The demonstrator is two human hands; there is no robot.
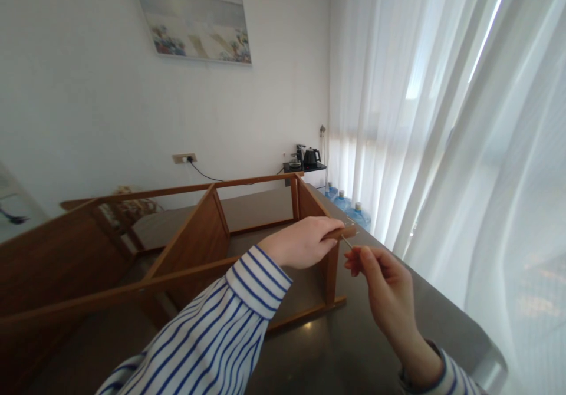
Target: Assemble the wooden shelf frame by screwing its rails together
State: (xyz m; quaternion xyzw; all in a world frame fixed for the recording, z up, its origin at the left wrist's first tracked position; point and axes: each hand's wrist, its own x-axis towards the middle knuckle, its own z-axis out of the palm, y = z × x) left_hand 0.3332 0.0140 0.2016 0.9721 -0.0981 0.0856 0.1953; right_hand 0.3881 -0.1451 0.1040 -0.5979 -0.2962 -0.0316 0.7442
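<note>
A brown wooden cabinet frame lies on its side on a dark table. My left hand is curled over the top of the frame's near right corner post, gripping it. Just to its right, my right hand pinches a thin metal pin or screw whose tip points at the end of that corner. Both sleeves are white with blue stripes.
White sheer curtains hang along the right. Blue water bottles stand on the floor beyond the table. A small black stand with a kettle sits against the far wall, near a wall socket and a framed picture.
</note>
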